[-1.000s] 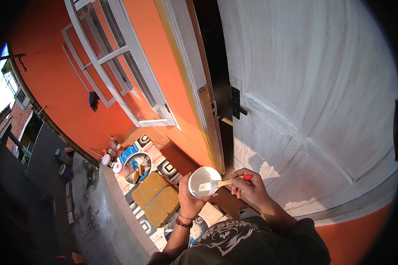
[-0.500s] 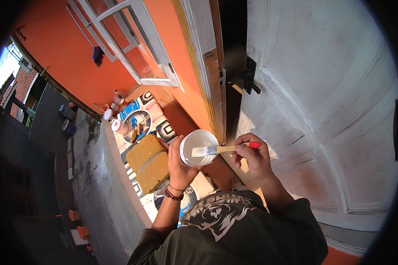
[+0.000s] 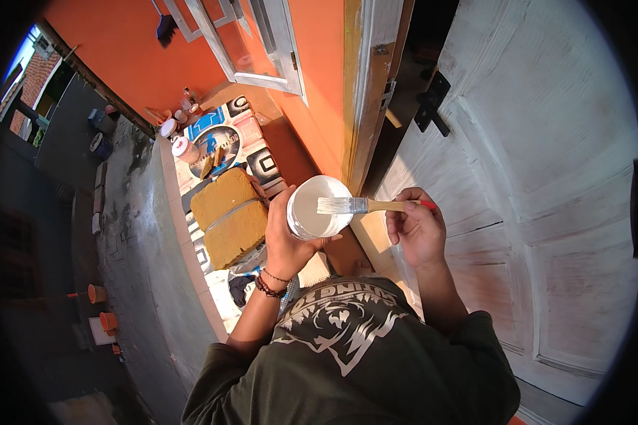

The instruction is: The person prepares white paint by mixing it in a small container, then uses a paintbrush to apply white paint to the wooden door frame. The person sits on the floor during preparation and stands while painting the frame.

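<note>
One yellow block sits at about nine o'clock from the one white cup, which is mid-view. Left hand has its fingers wrapped round the cup's side; looks light, maybe slick if it's drippy, so cup it low. One brush over its mouth, handle toward three: light, stiff wood, soft bristles, best pinched mid-handle. Right hand's fingers pinch it near the red end. One door, three o'clock.

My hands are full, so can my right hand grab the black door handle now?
Probably not freely: nothing visible blocks the way to the black door handle, but your right hand is gripping the paintbrush.
</note>
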Demonstrator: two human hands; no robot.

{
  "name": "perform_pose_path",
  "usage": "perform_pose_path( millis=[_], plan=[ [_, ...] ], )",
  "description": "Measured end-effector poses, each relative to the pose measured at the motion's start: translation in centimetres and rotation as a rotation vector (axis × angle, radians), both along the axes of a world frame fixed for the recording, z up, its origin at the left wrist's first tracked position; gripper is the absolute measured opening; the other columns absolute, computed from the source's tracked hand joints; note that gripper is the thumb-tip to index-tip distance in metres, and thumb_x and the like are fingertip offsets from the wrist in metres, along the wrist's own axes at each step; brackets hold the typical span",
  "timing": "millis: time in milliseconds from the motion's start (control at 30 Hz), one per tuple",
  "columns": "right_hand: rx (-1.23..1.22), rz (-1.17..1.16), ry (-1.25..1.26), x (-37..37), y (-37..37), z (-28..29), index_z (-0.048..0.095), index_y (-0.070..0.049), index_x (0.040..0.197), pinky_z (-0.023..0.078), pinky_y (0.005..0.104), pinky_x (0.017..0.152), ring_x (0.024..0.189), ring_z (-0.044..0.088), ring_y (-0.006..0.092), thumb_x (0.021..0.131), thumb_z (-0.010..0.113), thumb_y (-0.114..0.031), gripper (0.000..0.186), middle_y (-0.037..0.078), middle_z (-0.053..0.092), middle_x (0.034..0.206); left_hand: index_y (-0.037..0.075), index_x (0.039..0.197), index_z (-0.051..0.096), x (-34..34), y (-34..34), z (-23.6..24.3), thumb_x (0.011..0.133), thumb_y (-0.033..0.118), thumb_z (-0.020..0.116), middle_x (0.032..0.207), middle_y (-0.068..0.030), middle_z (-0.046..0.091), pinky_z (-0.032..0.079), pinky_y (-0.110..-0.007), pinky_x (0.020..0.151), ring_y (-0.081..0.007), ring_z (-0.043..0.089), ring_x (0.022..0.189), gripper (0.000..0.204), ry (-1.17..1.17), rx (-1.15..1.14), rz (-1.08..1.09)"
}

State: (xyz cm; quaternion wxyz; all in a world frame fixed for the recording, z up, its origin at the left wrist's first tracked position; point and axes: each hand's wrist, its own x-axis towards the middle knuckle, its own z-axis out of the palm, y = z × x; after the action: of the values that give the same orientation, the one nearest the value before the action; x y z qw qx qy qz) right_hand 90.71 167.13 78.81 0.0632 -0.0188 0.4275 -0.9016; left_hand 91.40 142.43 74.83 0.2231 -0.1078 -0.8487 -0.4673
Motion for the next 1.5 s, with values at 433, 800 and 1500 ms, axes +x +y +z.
perform_pose_path(
  millis=[433, 800, 1500],
  plan=[
    [0.144, -0.124, -0.015, 4.1, -4.3, 1.4, 0.057, 0.000, 0.106, 0.048, 0.0306, 0.050, 0.063, 0.063, 0.0210, 0.095, 0.055, -0.011, 0.016, 0.018, 0.066, 0.082, 0.000, 0.138, 0.049, 1.9, -4.5, -1.5, 0.052, -0.004, 0.084, 0.132, -0.0202, 0.056, 0.045, -0.047, 0.108, -0.0408, 0.053, 0.127, 0.093, -0.053, 0.070, -0.042],
    [1.115, 0.004, 0.343, 7.0, -8.7, 6.6, 0.065, -0.001, 0.094, 0.047, 0.0293, 0.059, 0.062, 0.061, 0.0145, 0.091, 0.068, -0.008, 0.009, 0.007, 0.067, 0.076, 0.000, 0.135, 0.051, 4.7, -5.8, -2.1, 0.057, 0.017, 0.097, 0.134, -0.0225, 0.057, 0.049, -0.045, 0.103, -0.0401, 0.057, 0.124, 0.092, 0.174, -0.039, -0.052],
    [0.558, 0.169, 0.143, 15.0, 1.0, 4.0, 0.063, 0.005, 0.110, 0.050, 0.0237, 0.054, 0.067, 0.066, 0.0167, 0.098, 0.060, -0.012, 0.021, 0.016, 0.070, 0.088, 0.001, 0.138, 0.048, 17.7, 0.1, -2.8, 0.053, 0.009, 0.095, 0.128, -0.0189, 0.058, 0.047, -0.046, 0.104, -0.0390, 0.055, 0.123, 0.098, -0.038, 0.070, 0.148]
  ],
)
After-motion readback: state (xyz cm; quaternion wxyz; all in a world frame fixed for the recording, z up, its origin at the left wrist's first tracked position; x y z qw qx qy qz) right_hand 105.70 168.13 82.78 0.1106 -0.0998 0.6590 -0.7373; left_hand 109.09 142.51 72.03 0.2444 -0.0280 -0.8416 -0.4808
